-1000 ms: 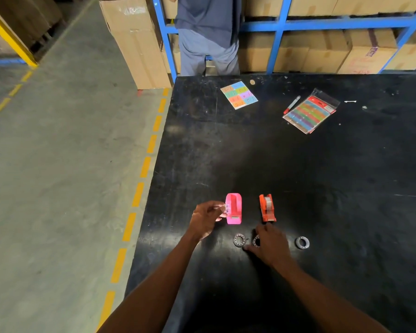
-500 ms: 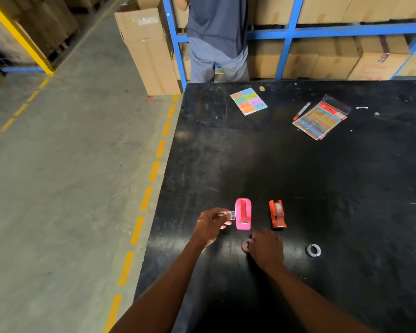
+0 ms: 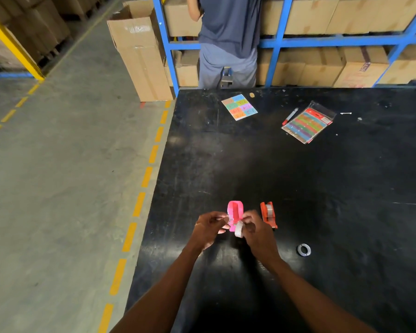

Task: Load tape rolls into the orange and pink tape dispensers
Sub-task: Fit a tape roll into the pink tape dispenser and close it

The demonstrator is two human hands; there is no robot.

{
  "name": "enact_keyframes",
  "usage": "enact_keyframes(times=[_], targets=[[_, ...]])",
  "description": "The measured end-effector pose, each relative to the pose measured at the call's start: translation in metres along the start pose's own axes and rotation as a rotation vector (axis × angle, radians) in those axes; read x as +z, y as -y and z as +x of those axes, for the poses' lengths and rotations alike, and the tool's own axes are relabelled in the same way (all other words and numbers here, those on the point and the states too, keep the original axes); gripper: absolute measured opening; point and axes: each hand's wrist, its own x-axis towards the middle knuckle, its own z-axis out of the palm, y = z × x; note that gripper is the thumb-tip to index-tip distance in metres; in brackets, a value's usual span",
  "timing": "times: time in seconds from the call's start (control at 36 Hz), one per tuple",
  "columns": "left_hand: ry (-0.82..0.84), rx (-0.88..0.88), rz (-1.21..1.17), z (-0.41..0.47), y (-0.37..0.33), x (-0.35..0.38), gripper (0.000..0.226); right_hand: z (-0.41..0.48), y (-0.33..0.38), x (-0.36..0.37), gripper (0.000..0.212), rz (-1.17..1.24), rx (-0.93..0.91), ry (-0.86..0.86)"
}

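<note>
The pink tape dispenser stands on the black table, its slot showing no roll. Right of it, the orange tape dispenser has a clear tape roll sitting in it. My right hand holds a whitish tape roll just in front of the pink dispenser's near end. My left hand pinches a small pale piece against the pink dispenser's left side. Another loose tape roll lies flat to the right of my right hand.
At the far side of the table lie a coloured sticker sheet, a red pen and a packet of coloured strips. A person stands beyond the table at blue shelving full of cartons. The table's left edge drops to the concrete floor.
My right hand has lifted a tape roll off the table and brought it up to the pink dispenser. My left hand has closed in toward it with the small piece.
</note>
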Motion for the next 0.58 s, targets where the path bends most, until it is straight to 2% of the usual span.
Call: enact_keyframes(times=[0.14, 0.36, 0.58], targets=[[0.008, 0.008, -0.002, -0.002, -0.003, -0.001, 0.013, 0.000, 0.004, 0.000, 0.026, 0.079, -0.049, -0.032], [-0.012, 0.010, 0.015, -0.004, -0.002, -0.004, 0.020, -0.002, 0.010, -0.003, 0.021, 0.076, -0.159, -0.082], [-0.006, 0.001, 0.007, -0.006, -0.002, -0.002, 0.019, -0.001, 0.018, -0.005, 0.028, 0.095, -0.202, -0.100]])
